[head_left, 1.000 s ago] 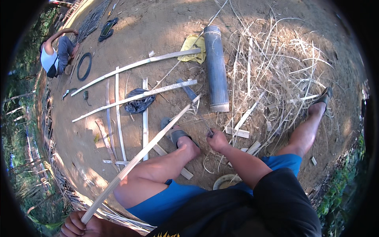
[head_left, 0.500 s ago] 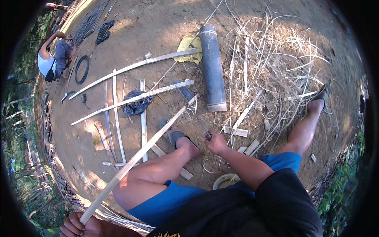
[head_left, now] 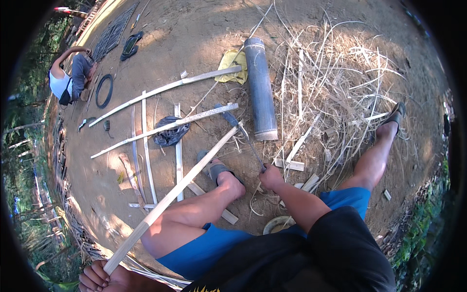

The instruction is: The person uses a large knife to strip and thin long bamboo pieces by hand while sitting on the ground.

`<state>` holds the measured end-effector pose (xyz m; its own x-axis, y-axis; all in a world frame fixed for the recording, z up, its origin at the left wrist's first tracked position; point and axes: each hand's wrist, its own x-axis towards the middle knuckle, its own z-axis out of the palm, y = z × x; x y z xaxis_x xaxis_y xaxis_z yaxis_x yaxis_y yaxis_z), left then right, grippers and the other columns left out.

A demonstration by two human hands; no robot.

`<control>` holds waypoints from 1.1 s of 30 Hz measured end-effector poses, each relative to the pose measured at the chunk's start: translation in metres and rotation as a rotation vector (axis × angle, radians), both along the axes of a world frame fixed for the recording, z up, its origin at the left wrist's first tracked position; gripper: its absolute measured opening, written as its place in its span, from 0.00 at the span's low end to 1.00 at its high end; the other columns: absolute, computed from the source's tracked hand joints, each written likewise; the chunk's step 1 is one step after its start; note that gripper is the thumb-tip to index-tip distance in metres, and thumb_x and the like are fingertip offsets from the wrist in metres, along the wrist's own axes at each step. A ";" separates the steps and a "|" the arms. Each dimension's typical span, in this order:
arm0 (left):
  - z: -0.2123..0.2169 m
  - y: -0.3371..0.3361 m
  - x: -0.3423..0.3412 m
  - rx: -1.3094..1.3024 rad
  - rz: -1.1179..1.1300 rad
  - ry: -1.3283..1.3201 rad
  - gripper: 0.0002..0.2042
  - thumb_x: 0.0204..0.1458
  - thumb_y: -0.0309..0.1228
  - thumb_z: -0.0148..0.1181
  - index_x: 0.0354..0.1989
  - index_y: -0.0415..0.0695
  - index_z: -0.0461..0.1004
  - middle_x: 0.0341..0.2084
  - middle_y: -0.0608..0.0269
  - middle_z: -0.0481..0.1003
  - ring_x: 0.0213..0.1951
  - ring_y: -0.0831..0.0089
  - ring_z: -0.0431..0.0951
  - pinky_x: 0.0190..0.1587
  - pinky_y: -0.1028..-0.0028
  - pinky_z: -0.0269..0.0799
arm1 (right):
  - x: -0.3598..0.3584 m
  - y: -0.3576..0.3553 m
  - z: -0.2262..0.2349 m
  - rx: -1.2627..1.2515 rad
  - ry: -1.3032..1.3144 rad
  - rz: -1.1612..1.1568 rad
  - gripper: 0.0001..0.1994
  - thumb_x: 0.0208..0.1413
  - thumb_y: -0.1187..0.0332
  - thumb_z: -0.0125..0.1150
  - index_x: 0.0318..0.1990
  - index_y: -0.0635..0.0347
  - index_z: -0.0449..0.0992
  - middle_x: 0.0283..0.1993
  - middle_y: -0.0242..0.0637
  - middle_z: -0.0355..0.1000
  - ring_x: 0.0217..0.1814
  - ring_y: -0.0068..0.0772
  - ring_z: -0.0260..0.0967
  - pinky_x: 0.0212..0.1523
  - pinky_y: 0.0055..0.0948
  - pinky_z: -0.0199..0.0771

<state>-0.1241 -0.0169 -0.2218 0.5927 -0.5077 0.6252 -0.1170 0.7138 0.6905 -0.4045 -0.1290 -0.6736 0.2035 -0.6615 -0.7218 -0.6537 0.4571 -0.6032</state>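
My left hand (head_left: 104,278) is closed round the lower end of a long pale bamboo strip (head_left: 184,183) at the bottom left. The strip slants up across my bent left leg to the middle of the view. My right hand (head_left: 271,177) grips the handle of a long knife (head_left: 229,118), whose dark, broad blade points up and left. The knife crosses the far end of the strip; whether blade and strip touch, I cannot tell. Just beyond lies a thick dark bamboo tube (head_left: 260,90) on the ground.
Several bamboo strips (head_left: 165,127) lie crossed at the left, with a black plastic bag (head_left: 171,134) among them. Yellow wrapping (head_left: 233,64) lies by the tube. Shavings (head_left: 335,92) cover the right. A bowl (head_left: 278,223) sits near my lap. Another person (head_left: 68,78) sits far left.
My right hand has moved slightly right with the knife, and the blade has shifted toward the strip's end. My left hand still holds the strip. The view has shifted a little.
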 end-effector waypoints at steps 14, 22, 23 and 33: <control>0.004 -0.003 0.001 -0.005 -0.012 0.029 0.32 0.55 0.66 0.39 0.19 0.46 0.62 0.14 0.72 0.56 0.16 0.80 0.53 0.20 0.79 0.48 | -0.003 0.001 0.027 -0.068 -0.173 0.124 0.14 0.50 0.64 0.57 0.43 0.62 0.74 0.37 0.52 0.75 0.39 0.51 0.74 0.43 0.41 0.73; 0.005 -0.012 0.003 0.025 -0.101 -0.021 0.31 0.55 0.65 0.41 0.18 0.47 0.61 0.14 0.73 0.56 0.17 0.80 0.53 0.21 0.80 0.48 | 0.016 -0.014 0.021 -0.110 -0.301 0.101 0.11 0.50 0.67 0.57 0.41 0.61 0.73 0.34 0.49 0.75 0.36 0.46 0.74 0.40 0.37 0.73; 0.006 -0.013 0.004 0.013 -0.094 -0.028 0.31 0.55 0.65 0.41 0.18 0.47 0.61 0.14 0.73 0.56 0.17 0.80 0.53 0.21 0.80 0.49 | 0.015 -0.014 0.009 -0.083 -0.240 0.056 0.13 0.50 0.67 0.56 0.42 0.62 0.73 0.35 0.51 0.75 0.39 0.49 0.74 0.42 0.38 0.73; 0.001 -0.022 0.001 -0.093 -0.197 -0.014 0.33 0.48 0.65 0.52 0.32 0.39 0.67 0.19 0.70 0.58 0.22 0.78 0.58 0.25 0.78 0.55 | 0.005 -0.041 0.018 0.019 -0.040 0.082 0.16 0.51 0.65 0.55 0.44 0.65 0.74 0.38 0.55 0.76 0.42 0.48 0.76 0.44 0.38 0.74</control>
